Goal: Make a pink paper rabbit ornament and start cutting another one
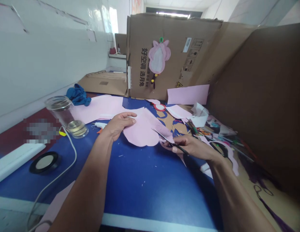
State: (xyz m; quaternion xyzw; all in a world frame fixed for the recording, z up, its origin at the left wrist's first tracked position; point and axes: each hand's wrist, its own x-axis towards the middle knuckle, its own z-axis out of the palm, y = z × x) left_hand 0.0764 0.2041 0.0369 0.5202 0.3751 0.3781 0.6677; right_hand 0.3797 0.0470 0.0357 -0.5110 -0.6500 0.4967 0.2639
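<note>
My left hand (122, 124) pinches the left edge of a pink paper sheet (140, 129) between thumb and fingers. The sheet's lower edge is cut into rounded lobes. My right hand (186, 145) grips a pair of scissors (166, 138) by the handles, with the blades pointing up and left at the sheet's right part. A narrow pink strip hangs below the blades near my right fingers. Small paper scraps lie on the blue table (140, 180) below the sheet.
A glass jar (65, 112), black tape roll (45, 162), glue gun (101, 125) and white cable (74, 154) are on the left. Paper offcuts and tools crowd the right, with another pair of scissors (261, 193). Cardboard (174, 64) stands behind, bearing a pink paper shape (157, 59).
</note>
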